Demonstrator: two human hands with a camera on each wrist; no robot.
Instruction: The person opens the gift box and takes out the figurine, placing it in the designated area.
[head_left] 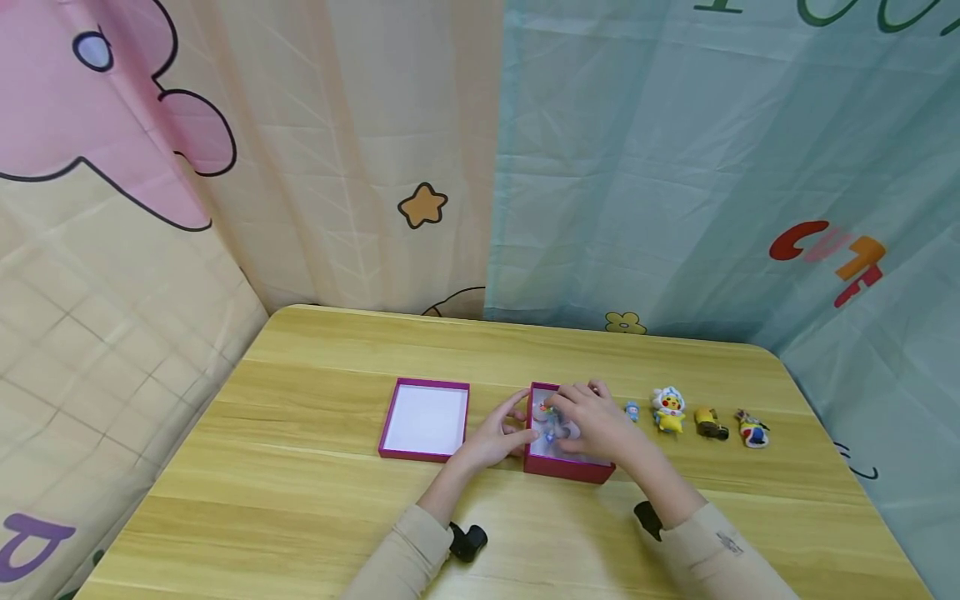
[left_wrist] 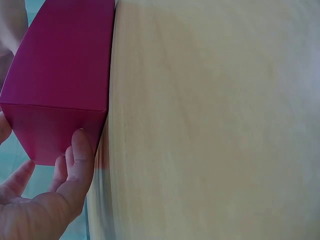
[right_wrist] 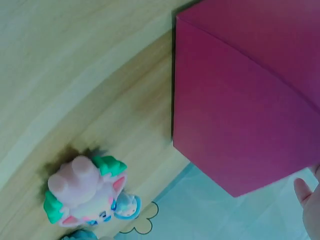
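A magenta open box (head_left: 567,470) stands on the table with small toy figures (head_left: 550,435) inside. My left hand (head_left: 491,435) holds its left wall, the thumb at the rim and fingers against the outside; in the left wrist view those fingers (left_wrist: 80,165) touch the box's end face (left_wrist: 55,130). My right hand (head_left: 592,421) reaches down into the box from the right, fingers bent over the figures. Whether it grips one is hidden. In the right wrist view the box wall (right_wrist: 240,105) covers most of that hand; a fingertip (right_wrist: 302,190) shows beyond it.
Left of the box lies the magenta-edged lid (head_left: 427,417), white inside up. To the right stand a small blue figure (head_left: 632,411), a yellow figure with a white hat (head_left: 667,410), a yellow-brown toy (head_left: 710,423) and a multicoloured figure (head_left: 752,430). A pink-and-green figure (right_wrist: 82,185) stands beside the box.
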